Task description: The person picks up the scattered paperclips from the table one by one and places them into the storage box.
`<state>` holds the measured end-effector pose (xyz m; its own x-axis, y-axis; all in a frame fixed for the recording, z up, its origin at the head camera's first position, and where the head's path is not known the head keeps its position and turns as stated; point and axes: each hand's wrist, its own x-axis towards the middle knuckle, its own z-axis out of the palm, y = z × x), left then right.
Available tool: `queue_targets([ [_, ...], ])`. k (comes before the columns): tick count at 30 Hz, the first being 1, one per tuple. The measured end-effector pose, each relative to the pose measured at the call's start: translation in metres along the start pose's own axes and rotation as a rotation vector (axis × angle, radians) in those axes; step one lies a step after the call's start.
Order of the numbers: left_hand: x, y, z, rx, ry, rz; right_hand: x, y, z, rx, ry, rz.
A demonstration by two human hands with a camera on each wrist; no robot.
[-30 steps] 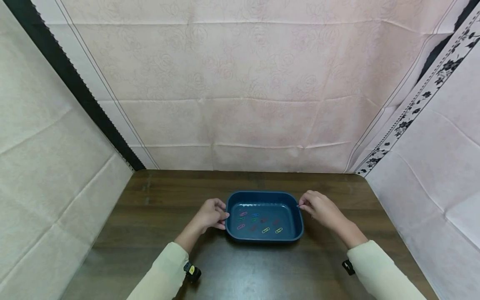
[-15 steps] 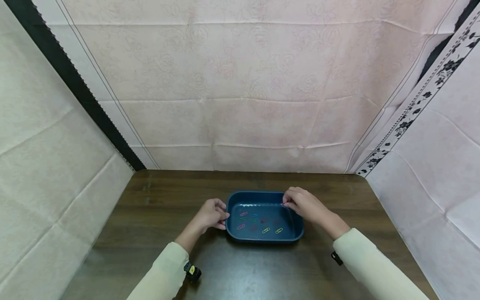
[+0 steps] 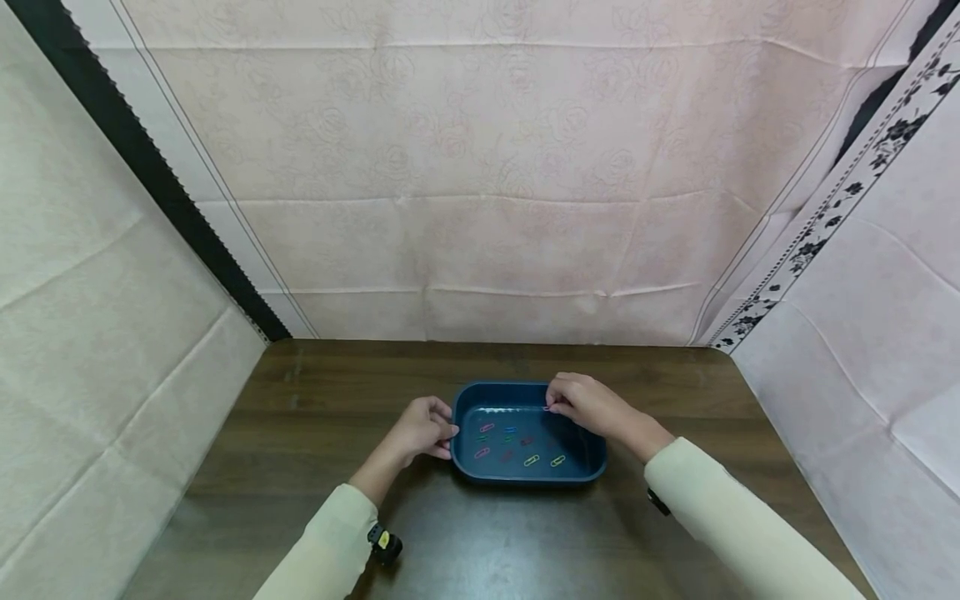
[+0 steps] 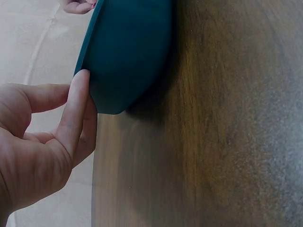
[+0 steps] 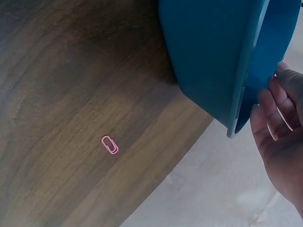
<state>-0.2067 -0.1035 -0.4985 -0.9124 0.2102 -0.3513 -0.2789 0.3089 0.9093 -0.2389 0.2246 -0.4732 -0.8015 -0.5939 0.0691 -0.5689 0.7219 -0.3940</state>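
Observation:
A blue-green tray [image 3: 525, 482] sits on the wooden table, with several paperclips on its floor, among them a yellow paperclip [image 3: 532, 461] and a pink paperclip [image 3: 482, 453]. At the tray's left end my left hand [image 3: 422, 428] pinches the rim between thumb and fingers; the left wrist view shows the fingers [image 4: 78, 109] against the outer wall. Over the tray's right half, my right hand [image 3: 588, 406] pinches a small pink paperclip [image 5: 274, 75], mostly hidden by the fingertips. Another pink paperclip [image 5: 110, 144] lies on the table outside the tray in the right wrist view.
The brown wooden table [image 3: 480, 533] extends around the tray. Pale cloth [image 3: 480, 167] hangs behind its far edge, with more cloth on both sides. A black wrist camera [image 3: 385, 543] is strapped at the left sleeve.
My right hand has moved left from the tray's right rim to over its inside, carrying the paperclip. My left hand and the tray have stayed in place.

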Motion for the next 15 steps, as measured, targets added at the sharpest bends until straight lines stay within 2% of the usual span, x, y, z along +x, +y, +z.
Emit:
queue_targets([
  [12, 0.0, 0.0, 0.0, 0.003, -0.005, 0.002, 0.014, -0.005, 0.012, 0.007, -0.122, 0.021],
  [15, 0.0, 0.0, -0.001, 0.003, -0.006, -0.003, 0.017, -0.009, 0.015, -0.001, -0.135, 0.004],
])
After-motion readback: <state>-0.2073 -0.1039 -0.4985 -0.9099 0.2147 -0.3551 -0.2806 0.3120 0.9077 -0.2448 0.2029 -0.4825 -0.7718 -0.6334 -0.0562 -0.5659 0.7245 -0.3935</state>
